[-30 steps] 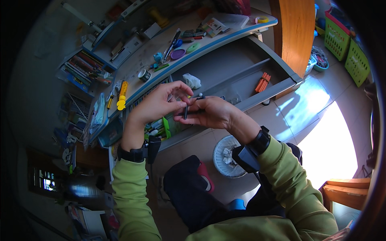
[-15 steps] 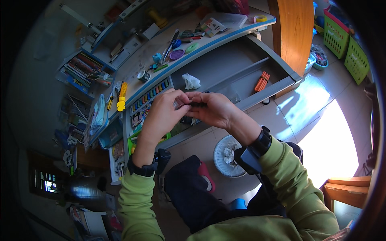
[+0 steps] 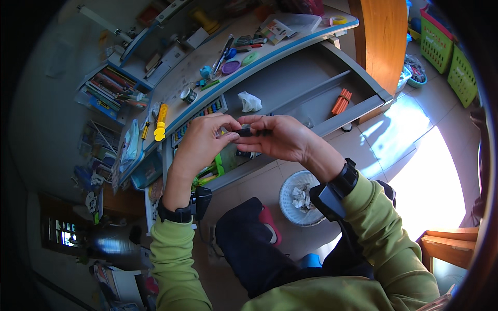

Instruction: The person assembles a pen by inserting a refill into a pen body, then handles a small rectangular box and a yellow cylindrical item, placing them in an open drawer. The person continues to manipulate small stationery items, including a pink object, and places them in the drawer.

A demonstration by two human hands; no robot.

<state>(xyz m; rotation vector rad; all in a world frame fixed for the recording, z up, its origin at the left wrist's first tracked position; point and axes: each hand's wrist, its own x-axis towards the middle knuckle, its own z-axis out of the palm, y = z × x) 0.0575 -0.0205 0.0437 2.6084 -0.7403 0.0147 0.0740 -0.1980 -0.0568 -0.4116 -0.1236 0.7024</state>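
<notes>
Over the open drawer [image 3: 358, 101] my two hands meet, fingertips close together. My left hand [image 3: 205, 140] pinches a small black object [image 3: 243, 132] between thumb and fingers; its exact kind is too small to make out. Facing it, my right hand [image 3: 285, 137] has its fingers curled around more small black pieces, partly hidden by the fingers. In the drawer beyond lies a crumpled white tissue [image 3: 250, 102]. A bundle of orange sticks [image 3: 341, 101] lies in the drawer's right section. Behind my left hand is a tray of colourful pieces [image 3: 211, 108].
On the desk [image 3: 171, 93] are a yellow tube [image 3: 161, 122], a purple round lid [image 3: 231, 67], pens and a roll of yellow tape [image 3: 339, 20]. Below stands a white wastebasket [image 3: 298, 207] with crumpled paper. Green baskets [image 3: 436, 44] stand at the far right, near a wooden panel [image 3: 381, 41].
My hands have drawn slightly apart, and the black object now shows between the fingertips. My right fingers have straightened a little. The whole view has shifted slightly.
</notes>
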